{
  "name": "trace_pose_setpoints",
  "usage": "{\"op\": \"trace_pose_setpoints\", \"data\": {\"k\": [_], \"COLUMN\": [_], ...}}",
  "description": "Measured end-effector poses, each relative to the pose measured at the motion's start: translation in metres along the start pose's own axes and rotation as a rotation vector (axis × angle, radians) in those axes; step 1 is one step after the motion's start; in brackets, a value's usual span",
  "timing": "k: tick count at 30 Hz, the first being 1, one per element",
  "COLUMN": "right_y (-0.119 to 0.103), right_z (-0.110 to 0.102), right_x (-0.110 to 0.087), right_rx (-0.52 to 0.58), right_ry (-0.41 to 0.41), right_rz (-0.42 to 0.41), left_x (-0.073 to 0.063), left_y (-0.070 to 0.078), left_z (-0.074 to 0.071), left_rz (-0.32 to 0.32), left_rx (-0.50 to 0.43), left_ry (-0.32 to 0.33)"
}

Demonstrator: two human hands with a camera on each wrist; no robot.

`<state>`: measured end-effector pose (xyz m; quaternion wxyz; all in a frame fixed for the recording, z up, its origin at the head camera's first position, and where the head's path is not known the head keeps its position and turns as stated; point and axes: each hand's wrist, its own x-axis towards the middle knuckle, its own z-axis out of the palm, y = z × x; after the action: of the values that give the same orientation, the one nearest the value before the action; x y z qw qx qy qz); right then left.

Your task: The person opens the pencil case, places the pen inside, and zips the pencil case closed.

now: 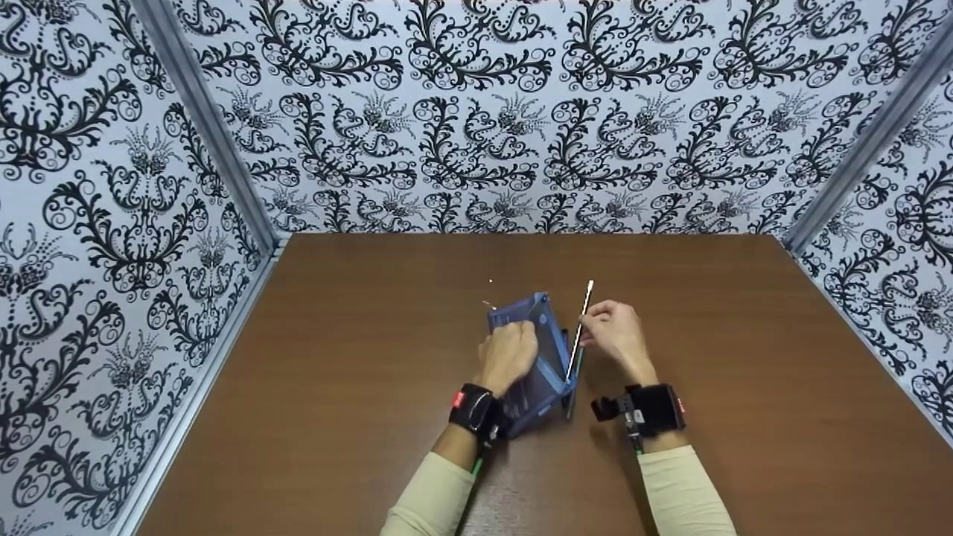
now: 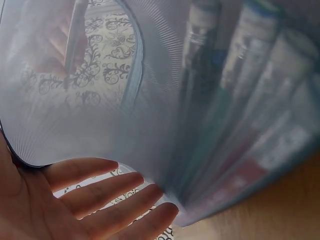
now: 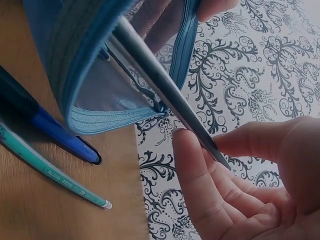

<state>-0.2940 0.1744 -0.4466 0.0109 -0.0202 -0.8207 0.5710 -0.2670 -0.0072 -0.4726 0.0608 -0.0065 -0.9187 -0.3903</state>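
My left hand (image 1: 510, 356) grips a translucent blue zip pencil case (image 1: 540, 383) and keeps it tilted over the table. Through its mesh, the left wrist view shows several pens (image 2: 200, 55) inside, blurred. With thumb and fingers, my right hand (image 1: 616, 335) pinches a long thin silvery strip (image 3: 165, 80) whose exact kind I cannot tell. One end of the strip reaches into the case's unzipped mouth. Just below that mouth, a blue pen (image 3: 62, 135) and a green pencil (image 3: 50, 172) with a white end lie on the table.
The brown wooden table (image 1: 357, 357) spreads around the case. Patterned black-and-white walls (image 1: 484, 112) enclose its back and sides. A tiny white speck (image 1: 491, 281) shows on the table beyond the case.
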Motion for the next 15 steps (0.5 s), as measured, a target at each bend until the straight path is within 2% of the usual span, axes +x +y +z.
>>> {"op": "trace_pose_setpoints", "data": {"k": [6,12,15], "right_y": [0.0006,0.003,0.0034], "right_z": [-0.001,-0.0046,-0.0051], "right_x": [-0.0009,0.0002,0.0011], "right_rx": [-0.021,-0.117,-0.122], "right_ry": [-0.023,-0.015,-0.013], "right_rz": [0.004,-0.023,-0.015], "left_x": [0.0003,-0.0019,-0.0022], "left_y": [-0.0007,0.0023,0.0033], "left_z": [0.0005,-0.0003,-0.0002], "left_rz": [0.003,0.023,0.027], "left_rx": [0.004,0.029,0.031], "left_ry": [-0.018,0.008,0.011]}}
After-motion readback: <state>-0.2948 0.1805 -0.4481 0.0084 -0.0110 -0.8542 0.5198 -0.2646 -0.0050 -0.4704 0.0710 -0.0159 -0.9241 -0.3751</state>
